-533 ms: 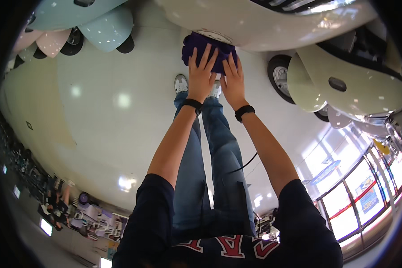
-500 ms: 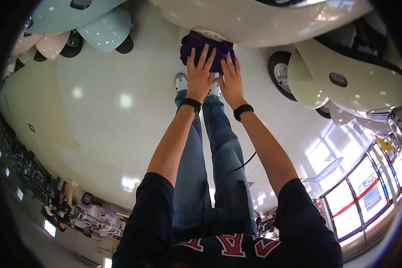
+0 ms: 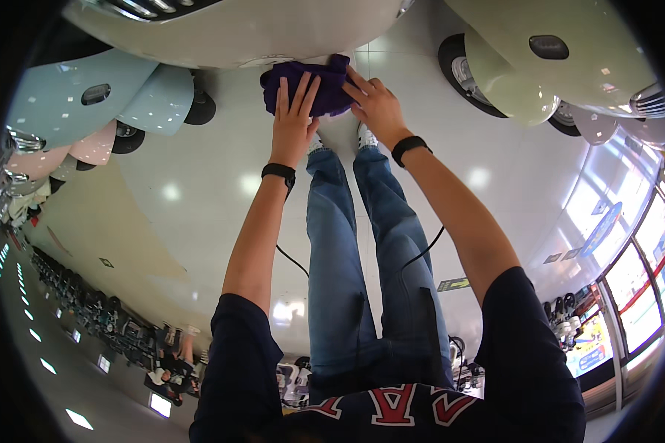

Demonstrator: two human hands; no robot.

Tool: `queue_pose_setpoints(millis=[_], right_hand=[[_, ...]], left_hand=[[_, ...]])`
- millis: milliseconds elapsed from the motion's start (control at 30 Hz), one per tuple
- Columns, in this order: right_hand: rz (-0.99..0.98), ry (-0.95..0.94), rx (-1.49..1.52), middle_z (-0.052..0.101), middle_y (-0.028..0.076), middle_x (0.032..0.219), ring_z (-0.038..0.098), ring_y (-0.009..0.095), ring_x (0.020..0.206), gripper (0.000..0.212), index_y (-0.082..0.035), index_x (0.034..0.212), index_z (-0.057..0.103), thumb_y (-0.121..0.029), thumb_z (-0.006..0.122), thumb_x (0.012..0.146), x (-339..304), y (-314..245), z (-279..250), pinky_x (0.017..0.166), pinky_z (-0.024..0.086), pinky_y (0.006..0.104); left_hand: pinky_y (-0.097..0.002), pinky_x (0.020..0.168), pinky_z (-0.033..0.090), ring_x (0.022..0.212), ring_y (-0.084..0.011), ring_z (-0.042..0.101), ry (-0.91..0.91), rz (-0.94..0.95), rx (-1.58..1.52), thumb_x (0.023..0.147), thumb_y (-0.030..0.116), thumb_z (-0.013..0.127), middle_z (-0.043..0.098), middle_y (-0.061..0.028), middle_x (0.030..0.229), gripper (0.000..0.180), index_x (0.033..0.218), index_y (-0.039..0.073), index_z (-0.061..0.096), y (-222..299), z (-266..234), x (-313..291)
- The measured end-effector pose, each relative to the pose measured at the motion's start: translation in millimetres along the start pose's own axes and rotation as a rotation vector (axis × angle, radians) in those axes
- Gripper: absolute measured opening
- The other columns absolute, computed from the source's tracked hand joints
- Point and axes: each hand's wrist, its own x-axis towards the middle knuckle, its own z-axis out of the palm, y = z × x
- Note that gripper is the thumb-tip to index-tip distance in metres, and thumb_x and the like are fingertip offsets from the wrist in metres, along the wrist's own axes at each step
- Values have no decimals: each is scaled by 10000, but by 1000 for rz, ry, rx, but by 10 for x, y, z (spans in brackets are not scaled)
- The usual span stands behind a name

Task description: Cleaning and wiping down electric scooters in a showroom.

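A crumpled purple cloth [image 3: 332,83] lies bunched against the lower edge of a glossy cream car body [image 3: 236,37], at the top middle. My left hand [image 3: 295,122] rests flat on the cloth, fingers stretched out and spread. At the cloth's right edge is my right hand [image 3: 379,105], its fingers bent and its thumb below them, gripping that edge. The cloth's far side meets the body, partly covering a pale marking on it. Both forearms reach forward, with a black band on each wrist.
Pale blue [image 3: 151,100] and pink [image 3: 96,144] rounded vehicles stand at the left. A light green one [image 3: 510,81] with a dark tire [image 3: 462,70] is at the right. A black cable [image 3: 428,247] hangs by my jeans. Seated people [image 3: 174,369] are at the lower left.
My hands and the cloth have shifted left along the cream body. My right hand has gone from lying flat on the cloth to its right edge. The whole view has turned.
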Motion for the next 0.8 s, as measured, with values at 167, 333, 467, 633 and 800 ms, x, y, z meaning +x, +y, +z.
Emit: queue_pose_setpoints(millis=[167, 333, 467, 633, 800], right_hand=[[209, 249, 383, 592, 86, 1284, 658, 287, 830, 403, -137, 1138, 643, -40, 645, 747, 259, 241, -52, 763, 562, 357], [511, 427, 740, 624, 202, 1182, 687, 302, 822, 346, -48, 1094, 650, -20, 640, 749, 597, 350, 60, 755, 556, 359], [480, 180, 604, 601, 244, 1189, 616, 403, 1056, 636, -87, 1347, 445, -13, 639, 746, 553, 256, 277, 889, 507, 437], [473, 149, 777, 587, 278, 1164, 576, 449, 1099, 830, -88, 1392, 285, -27, 705, 679, 306, 302, 532, 914, 486, 462], [628, 3, 635, 609, 279, 1089, 599, 468, 1016, 734, -72, 1283, 349, -53, 736, 658, 166, 110, 532, 859, 505, 480]], left_hand=[[-476, 1130, 316, 1438, -404, 194, -2, 132, 15, 796, 109, 678, 261, -2, 1571, 803, 1501, 185, 301, 72, -133, 296], [-437, 1120, 338, 1398, -320, 304, 42, 168, 91, 790, 114, 682, 353, 23, 1523, 707, 1437, 167, 403, 62, -77, 500], [-426, 1115, 349, 1392, -305, 318, 67, 131, 115, 768, 109, 700, 370, 23, 1512, 659, 1383, 149, 467, 102, -27, 459], [-420, 1123, 355, 1410, -290, 298, 36, 193, 95, 726, 43, 707, 372, 35, 1508, 638, 1326, 133, 512, 128, 3, 410], [-402, 1131, 352, 1415, -267, 295, 15, 206, 90, 725, 41, 702, 384, 41, 1500, 604, 1299, 118, 529, 3, -19, 170]])
